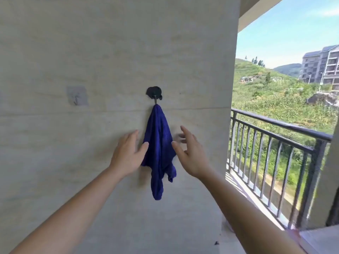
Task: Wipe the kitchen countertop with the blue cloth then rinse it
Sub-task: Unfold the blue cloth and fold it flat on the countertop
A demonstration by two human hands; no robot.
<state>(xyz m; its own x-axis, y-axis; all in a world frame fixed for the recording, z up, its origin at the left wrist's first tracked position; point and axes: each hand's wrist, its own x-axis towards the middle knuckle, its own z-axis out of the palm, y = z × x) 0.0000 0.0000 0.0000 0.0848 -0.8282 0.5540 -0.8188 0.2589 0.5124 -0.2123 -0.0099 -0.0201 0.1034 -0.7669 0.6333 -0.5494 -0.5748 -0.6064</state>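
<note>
Head view: left hand and right hand, fingers spread wide, flank the blue cloth on its hook.

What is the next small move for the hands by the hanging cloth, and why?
Probably close the right hand on the blue cloth and lift it off the black hook: it hangs there ungripped, with the left hand open on its other side.
</note>
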